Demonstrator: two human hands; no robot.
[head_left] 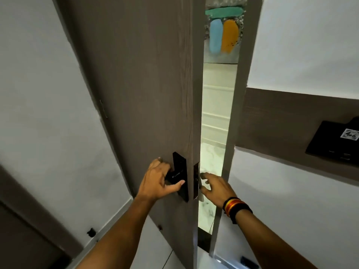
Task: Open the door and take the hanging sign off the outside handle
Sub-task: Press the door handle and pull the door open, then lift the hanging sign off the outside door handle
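The brown wooden door (139, 90) stands partly open, leaving a narrow gap on its right. My left hand (157, 179) is closed around the black inside handle (177, 176) on its black lock plate. My right hand (215, 188) reaches around the door's edge into the gap, fingers spread and touching a thin pale sheet, apparently the hanging sign (200, 188), of which only a sliver shows beside the latch plate. The outside handle is hidden behind the door.
The grey door frame (236, 113) bounds the gap on the right. A black box with a numbered label (336, 142) sits on a brown wall strip at the right. Through the gap I see a bright tiled corridor and a colourful wall painting (223, 30).
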